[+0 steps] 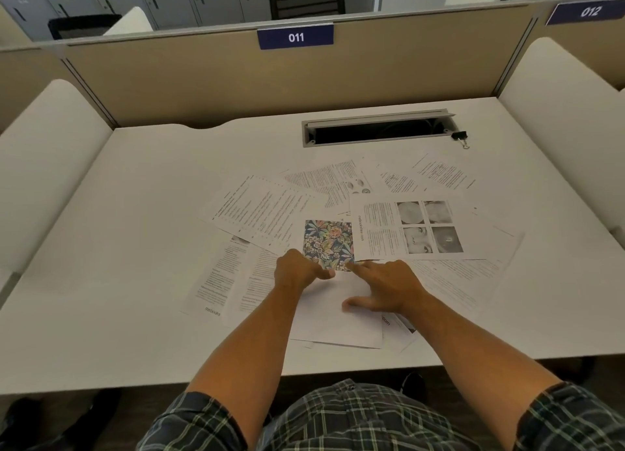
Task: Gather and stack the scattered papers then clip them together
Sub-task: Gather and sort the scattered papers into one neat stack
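Both hands met at the near edge of the floral-print sheet (328, 242): the left hand (297, 273) curled, seemingly pinching it, the right hand (389, 288) spread flat, forefinger touching. Printed papers (270, 210) fanned around them; the binder clip (460, 137) lay well beyond, far right.

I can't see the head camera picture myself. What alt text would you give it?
Two bare hands, left hand and right hand, reach onto scattered printed papers on a white desk, meeting at the near edge of a floral patterned sheet. A black binder clip lies at the far right, beside an open cable slot. A partition sign reads 011.
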### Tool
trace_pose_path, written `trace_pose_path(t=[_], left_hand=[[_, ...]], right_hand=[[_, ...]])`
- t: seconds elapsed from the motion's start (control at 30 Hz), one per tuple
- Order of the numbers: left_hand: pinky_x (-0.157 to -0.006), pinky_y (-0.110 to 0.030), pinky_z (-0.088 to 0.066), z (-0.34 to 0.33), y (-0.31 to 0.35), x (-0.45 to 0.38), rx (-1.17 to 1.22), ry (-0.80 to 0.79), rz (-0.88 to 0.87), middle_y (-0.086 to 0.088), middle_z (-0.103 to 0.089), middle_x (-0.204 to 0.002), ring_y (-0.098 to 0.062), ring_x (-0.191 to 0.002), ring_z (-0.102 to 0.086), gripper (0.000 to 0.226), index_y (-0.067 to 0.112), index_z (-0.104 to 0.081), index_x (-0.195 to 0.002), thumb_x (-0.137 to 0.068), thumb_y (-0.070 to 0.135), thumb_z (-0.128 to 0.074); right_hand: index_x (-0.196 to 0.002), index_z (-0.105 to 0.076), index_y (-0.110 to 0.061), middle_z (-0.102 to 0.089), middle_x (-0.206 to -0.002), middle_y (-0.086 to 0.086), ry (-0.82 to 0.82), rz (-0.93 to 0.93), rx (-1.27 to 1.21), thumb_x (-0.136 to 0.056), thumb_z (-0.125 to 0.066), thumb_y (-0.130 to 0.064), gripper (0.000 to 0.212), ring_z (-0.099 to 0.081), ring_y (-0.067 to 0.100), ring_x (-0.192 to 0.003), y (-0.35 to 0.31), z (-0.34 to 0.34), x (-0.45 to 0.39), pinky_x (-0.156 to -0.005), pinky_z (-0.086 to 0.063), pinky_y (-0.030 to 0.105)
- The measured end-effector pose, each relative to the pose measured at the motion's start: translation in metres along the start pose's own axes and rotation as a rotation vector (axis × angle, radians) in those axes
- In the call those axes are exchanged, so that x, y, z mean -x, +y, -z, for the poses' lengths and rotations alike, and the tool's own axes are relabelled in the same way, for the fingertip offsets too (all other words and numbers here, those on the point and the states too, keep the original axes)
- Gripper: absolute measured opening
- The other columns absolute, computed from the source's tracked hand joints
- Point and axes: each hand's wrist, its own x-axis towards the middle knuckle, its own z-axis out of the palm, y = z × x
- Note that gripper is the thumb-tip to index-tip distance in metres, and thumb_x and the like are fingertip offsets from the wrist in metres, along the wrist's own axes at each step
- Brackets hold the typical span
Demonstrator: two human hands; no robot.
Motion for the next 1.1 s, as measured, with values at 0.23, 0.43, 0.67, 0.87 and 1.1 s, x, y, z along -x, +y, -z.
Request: trace_pose_path(t=[0.23, 0.43, 0.67, 0.87, 1.1], left_hand=[[-0.105, -0.053, -0.043, -0.012, -0.006, 0.021, -0.409, 0.168, -0.001, -0.015, -0.037, -0.144, -0.038, -0.135, -0.041, 0.109, 0.012, -0.034, -0.144, -0.062, 0.055, -0.092], [-0.103, -0.048, -0.046, -0.014, -0.005, 0.024, -0.39, 0.208, 0.046, -0.017, -0.042, -0.14, -0.034, -0.131, -0.046, 0.114, 0.008, -0.034, -0.143, -0.058, 0.054, -0.095], [-0.105, -0.05, -0.046, -0.004, -0.007, 0.018, -0.16, 0.17, 0.111, -0.02, -0.046, -0.142, -0.04, -0.13, -0.052, 0.109, 0.01, -0.026, -0.147, -0.067, 0.037, -0.095], [-0.089, -0.047, -0.055, 0.007, -0.021, 0.01, 0.093, 0.159, -0.039, -0.018, -0.063, -0.126, -0.039, -0.111, -0.064, 0.086, 0.01, -0.035, -0.135, -0.071, 0.016, -0.092], [-0.056, -0.022, -0.045, 0.02, -0.039, -0.005, 0.295, 0.124, -0.212, -0.01, -0.066, -0.101, -0.02, -0.084, -0.063, 0.07, 0.029, -0.036, -0.145, -0.088, 0.007, -0.069]], right_hand=[[-0.144, -0.048, -0.017, -0.06, -0.135, 0.007, -0.065, -0.396, -0.035, -0.086, -0.058, -0.071, 0.08, -0.062, 0.027, -0.115, 0.007, 0.011, -0.033, -0.086, -0.052, 0.038], [-0.151, -0.038, -0.01, -0.061, -0.132, 0.014, -0.15, -0.512, 0.021, -0.087, -0.05, -0.076, 0.093, -0.062, 0.031, -0.115, 0.009, 0.003, -0.044, -0.09, -0.05, 0.039], [-0.158, -0.027, -0.005, -0.068, -0.127, 0.015, -0.254, -0.412, 0.092, -0.102, -0.046, -0.051, 0.074, -0.067, 0.033, -0.112, 0.013, 0.012, -0.065, -0.088, -0.053, 0.038], [-0.156, -0.024, 0.005, -0.071, -0.117, 0.018, -0.302, -0.272, 0.26, -0.102, -0.053, -0.011, 0.063, -0.071, 0.034, -0.103, 0.011, 0.01, -0.072, -0.083, -0.058, 0.042], [-0.092, -0.073, -0.005, -0.075, -0.076, 0.01, 0.03, -0.163, 0.218, -0.084, -0.079, -0.009, 0.011, -0.071, 0.028, -0.064, 0.019, 0.034, -0.067, -0.058, -0.055, 0.034]])
